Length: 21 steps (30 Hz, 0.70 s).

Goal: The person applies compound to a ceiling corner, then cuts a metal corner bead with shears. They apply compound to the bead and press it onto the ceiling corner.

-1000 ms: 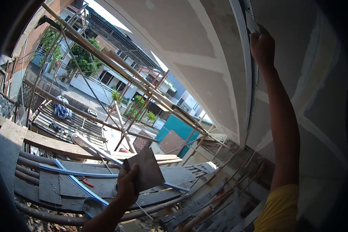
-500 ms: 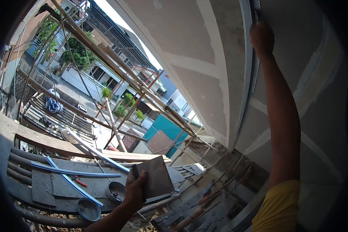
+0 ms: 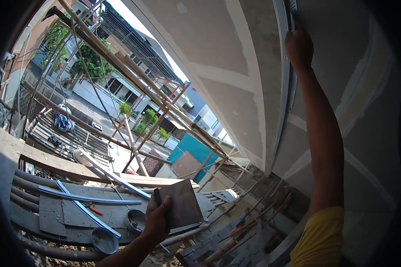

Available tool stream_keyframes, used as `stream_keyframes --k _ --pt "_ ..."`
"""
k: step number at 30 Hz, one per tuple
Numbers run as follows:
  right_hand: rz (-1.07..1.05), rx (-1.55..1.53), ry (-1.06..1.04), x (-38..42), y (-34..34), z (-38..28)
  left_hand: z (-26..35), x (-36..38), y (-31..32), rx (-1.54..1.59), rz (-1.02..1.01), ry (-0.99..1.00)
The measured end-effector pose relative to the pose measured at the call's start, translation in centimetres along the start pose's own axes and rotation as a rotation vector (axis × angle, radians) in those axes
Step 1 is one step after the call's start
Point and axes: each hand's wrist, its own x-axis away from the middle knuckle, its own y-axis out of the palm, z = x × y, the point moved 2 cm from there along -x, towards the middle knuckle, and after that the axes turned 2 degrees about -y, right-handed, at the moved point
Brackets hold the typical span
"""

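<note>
My left hand (image 3: 155, 218) grips a flat, squarish grey-brown mortar board (image 3: 182, 205) by its dark edge piece, the thumb lying over the face. High on the right, my right hand (image 3: 298, 49) is closed around a thin putty knife (image 3: 295, 21), mostly hidden by the fingers. It is against the ceiling edge, beside a perforated metal corner bead (image 3: 293, 91). The bead runs along a pale metal strip (image 3: 281, 53) bordering the grey ceiling board (image 3: 334, 107), which has whitish filled joints.
Below, planks (image 3: 91, 213) on bamboo poles carry blue-white perforated strips (image 3: 89, 201), red-handled pliers (image 3: 95, 209) and two round bowls (image 3: 104, 240). Bamboo scaffolding (image 3: 151, 95) crosses the left side. A wooden beam (image 3: 53, 162) lies beyond the planks, with a street behind.
My right hand has shifted slightly left and down along the bead. The left hand and its board stay nearly in place; the view has moved a little.
</note>
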Motion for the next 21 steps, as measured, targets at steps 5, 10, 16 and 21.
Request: stream_keyframes --k 5,10,16,21 --pt "0.052 -0.023 -0.025 -1.7 1.0 -0.4 -0.9 0.1 0.0 -0.016 -0.008 -0.022" --pt "0.072 -0.018 0.008 -2.6 1.3 -1.7 -1.0 0.3 0.6 -0.013 -0.015 -0.025" --pt "0.069 -0.013 -0.045 -1.1 0.8 -3.4 -0.5 0.2 0.2 -0.032 -0.017 -0.007" --pt "0.071 -0.011 -0.016 -1.6 -1.4 -3.4 -0.2 0.3 0.4 -0.008 -0.031 0.004"
